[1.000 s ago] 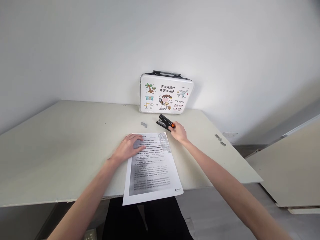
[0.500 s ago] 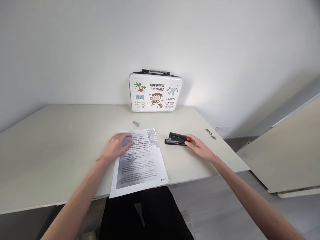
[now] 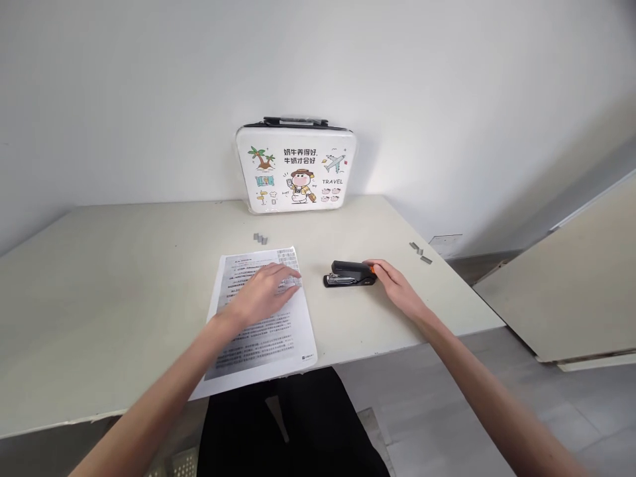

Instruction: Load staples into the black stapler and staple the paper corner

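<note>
Printed paper [image 3: 268, 334] lies on the table, its near edge reaching the table's front edge. My left hand [image 3: 265, 291] is over the upper part of the sheet, fingers stretched towards its right edge and holding nothing. To the right of the paper a black stapler [image 3: 348, 273] with an orange part at its back end points left. My right hand [image 3: 395, 285] grips that back end between thumb and fingers; the stapler's jaw looks slightly apart from its base.
Several grey staple strips [image 3: 260, 238] lie behind the paper, and more staple strips [image 3: 420, 252] sit near the table's right edge. A white case [image 3: 298, 169] with cartoon prints stands at the back against the wall. The table [image 3: 109, 298] extends far left.
My left hand has slid from the paper's left side across towards its right edge. My right hand stays on the back of the stapler. The camera view has shifted slightly.
</note>
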Motion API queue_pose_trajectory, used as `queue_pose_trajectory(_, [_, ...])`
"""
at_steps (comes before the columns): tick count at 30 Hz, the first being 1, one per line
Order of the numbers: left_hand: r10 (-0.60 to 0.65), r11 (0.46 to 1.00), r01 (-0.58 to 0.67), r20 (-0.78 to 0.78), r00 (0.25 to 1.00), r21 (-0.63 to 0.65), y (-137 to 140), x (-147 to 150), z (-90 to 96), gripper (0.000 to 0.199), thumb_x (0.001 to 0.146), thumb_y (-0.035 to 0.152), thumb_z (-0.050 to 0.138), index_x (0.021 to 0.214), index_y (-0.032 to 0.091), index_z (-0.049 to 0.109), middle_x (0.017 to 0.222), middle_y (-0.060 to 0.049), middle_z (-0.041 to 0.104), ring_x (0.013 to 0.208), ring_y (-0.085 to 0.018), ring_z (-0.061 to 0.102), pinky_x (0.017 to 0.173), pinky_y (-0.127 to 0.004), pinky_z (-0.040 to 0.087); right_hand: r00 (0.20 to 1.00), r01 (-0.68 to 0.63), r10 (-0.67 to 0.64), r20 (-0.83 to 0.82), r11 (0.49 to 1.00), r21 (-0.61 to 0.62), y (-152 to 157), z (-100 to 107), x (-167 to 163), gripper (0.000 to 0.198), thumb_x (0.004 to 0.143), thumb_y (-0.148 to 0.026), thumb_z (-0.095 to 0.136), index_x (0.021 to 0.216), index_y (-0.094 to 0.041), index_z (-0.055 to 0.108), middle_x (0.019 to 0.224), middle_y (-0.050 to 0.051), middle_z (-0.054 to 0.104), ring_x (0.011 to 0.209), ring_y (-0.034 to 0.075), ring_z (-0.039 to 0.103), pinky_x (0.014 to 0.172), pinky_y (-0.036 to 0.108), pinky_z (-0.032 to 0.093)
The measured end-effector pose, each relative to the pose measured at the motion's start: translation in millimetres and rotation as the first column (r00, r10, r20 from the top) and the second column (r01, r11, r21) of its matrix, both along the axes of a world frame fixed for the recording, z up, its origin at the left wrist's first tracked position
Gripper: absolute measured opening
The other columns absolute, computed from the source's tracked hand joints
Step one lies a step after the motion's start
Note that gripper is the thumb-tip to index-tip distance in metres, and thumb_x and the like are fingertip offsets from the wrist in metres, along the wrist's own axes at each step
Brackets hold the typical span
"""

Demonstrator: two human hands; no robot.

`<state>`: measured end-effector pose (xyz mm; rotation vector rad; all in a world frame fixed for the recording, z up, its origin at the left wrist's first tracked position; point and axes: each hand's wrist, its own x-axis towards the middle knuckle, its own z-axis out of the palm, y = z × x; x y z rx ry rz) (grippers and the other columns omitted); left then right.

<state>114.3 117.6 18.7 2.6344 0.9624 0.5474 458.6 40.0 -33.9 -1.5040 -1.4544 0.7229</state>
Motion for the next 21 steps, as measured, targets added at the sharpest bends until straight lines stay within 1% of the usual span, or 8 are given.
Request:
queue_pose_trajectory(3, [-0.020,1.000,0.021,0.024,1.000,-0.022,3,35,-4.3,0.025,0.102,0.034,0.058,0.123,0.023,0.066,0.127,-0.006,0.073,0.123,-0.027,0.066,0.109,-0.045,0.049,1.000,0.000,0.001,-0.015,0.999,0.055,5,-5,2,0.044,0.104,-0.060,0.046,0.128,-0.029,0.065,0.135,0.008,0.069,0.122,0.026,0.064,0.110,0.044,0.048])
queue_pose_trajectory(6, [-0.027,0.999,0.028,0.009,1.000,-0.024,7,65,-8.1,0.023,0.100,0.030,0.065,0.122,0.022,0.066,0.126,-0.006,0.074,0.121,-0.028,0.066,0.108,-0.045,0.049,1.000,0.008,-0.006,-0.022,0.995,0.098,6,-7,4,0.043,0.103,-0.060,0.049,0.126,-0.028,0.065,0.130,0.009,0.070,0.113,0.025,0.067,0.104,0.044,0.052])
queue_pose_trajectory(9, [-0.008,1.000,0.006,-0.057,0.998,-0.026,9,86,-9.1,0.018,0.098,0.031,0.070,0.112,0.020,0.068,0.117,-0.007,0.075,0.112,-0.030,0.069,0.101,-0.044,0.051,0.999,0.027,-0.025,-0.027,0.995,0.093,5,-7,2,0.044,0.104,-0.061,0.047,0.125,-0.027,0.065,0.131,0.010,0.069,0.117,0.026,0.066,0.106,0.045,0.050])
queue_pose_trajectory(11, [0.012,1.000,-0.013,-0.080,0.997,-0.012,10,93,-9.4,0.014,0.098,0.031,0.070,0.105,0.019,0.069,0.111,-0.007,0.076,0.108,-0.030,0.070,0.096,-0.044,0.053,0.998,0.054,-0.052,-0.030,0.996,0.069,3,-5,-1,0.045,0.105,-0.061,0.043,0.124,-0.027,0.065,0.133,0.010,0.069,0.121,0.026,0.065,0.108,0.045,0.049])
queue_pose_trajectory(13, [0.021,1.000,-0.021,-0.070,0.997,0.001,11,93,-10.2,0.010,0.100,0.030,0.068,0.103,0.020,0.068,0.109,-0.006,0.076,0.106,-0.029,0.070,0.093,-0.043,0.053,0.998,0.069,-0.069,-0.016,0.997,0.046,1,-3,-4,0.044,0.105,-0.061,0.043,0.124,-0.027,0.065,0.133,0.009,0.069,0.123,0.027,0.064,0.108,0.045,0.048])
queue_pose_trajectory(15, [0.021,1.000,-0.020,-0.050,0.999,0.019,11,87,-11.9,0.009,0.100,0.030,0.067,0.103,0.021,0.068,0.110,-0.005,0.076,0.106,-0.029,0.070,0.093,-0.043,0.053,0.997,0.063,-0.064,0.033,0.997,0.043,-1,-2,-7,0.042,0.103,-0.061,0.049,0.126,-0.028,0.064,0.133,0.009,0.069,0.122,0.028,0.064,0.105,0.044,0.050])
queue_pose_trajectory(18, [0.020,0.998,-0.018,-0.040,0.999,0.056,13,69,-15.0,0.009,0.101,0.031,0.065,0.105,0.023,0.068,0.111,-0.005,0.076,0.107,-0.029,0.070,0.096,-0.044,0.052,0.990,0.043,-0.052,0.130,0.997,0.068,-2,-1,-9,0.041,0.100,-0.058,0.057,0.125,-0.027,0.063,0.129,0.009,0.070,0.116,0.028,0.065,0.098,0.043,0.052])
queue_pose_trajectory(21, [0.032,0.997,-0.029,-0.035,0.999,0.070,14,47,-17.2,0.012,0.103,0.034,0.062,0.106,0.024,0.068,0.110,-0.005,0.076,0.108,-0.028,0.069,0.097,-0.045,0.052,0.982,0.033,-0.048,0.183,0.996,0.085,-2,-3,-10,0.038,0.100,-0.057,0.057,0.123,-0.026,0.063,0.125,0.009,0.070,0.111,0.028,0.065,0.092,0.041,0.052])
